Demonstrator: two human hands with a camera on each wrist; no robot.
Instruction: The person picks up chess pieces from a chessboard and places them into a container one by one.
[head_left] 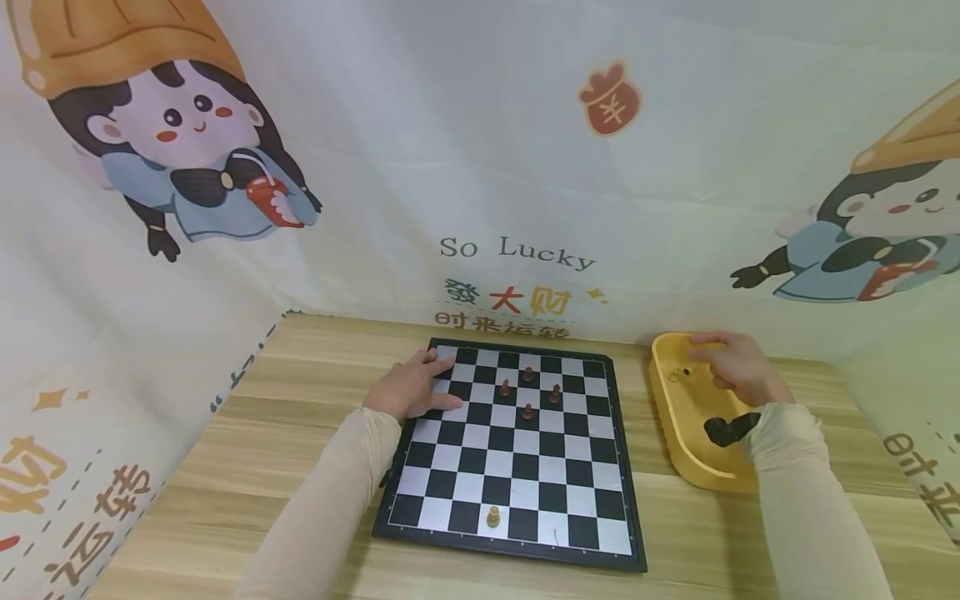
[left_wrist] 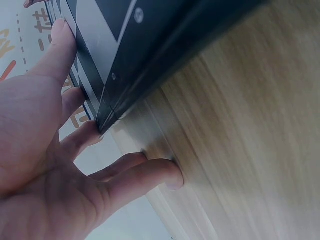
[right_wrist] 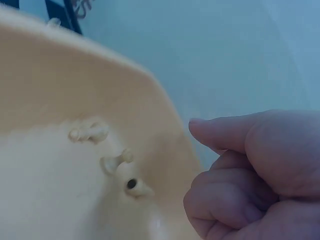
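Note:
My left hand [head_left: 411, 387] rests at the left edge of the chessboard [head_left: 498, 467], its thumb and a forefinger over the squares. In the left wrist view, other fingers of this left hand [left_wrist: 60, 165] reach past the board's corner toward the wood. My right hand [head_left: 738, 367] hovers over the far right part of a yellow tray [head_left: 678, 454]. The right wrist view shows this right hand [right_wrist: 250, 172] with thumb extended, other fingers loosely curled and nothing visible in them. Beside it in the tray lie a few small pale chess pieces [right_wrist: 116, 161].
Several red-brown chess pieces [head_left: 528, 412] stand on the far half of the board. One gold chess pawn [head_left: 492, 517] stands on the near row. A printed cloth [head_left: 375, 150] hangs behind the wooden table [head_left: 300, 392].

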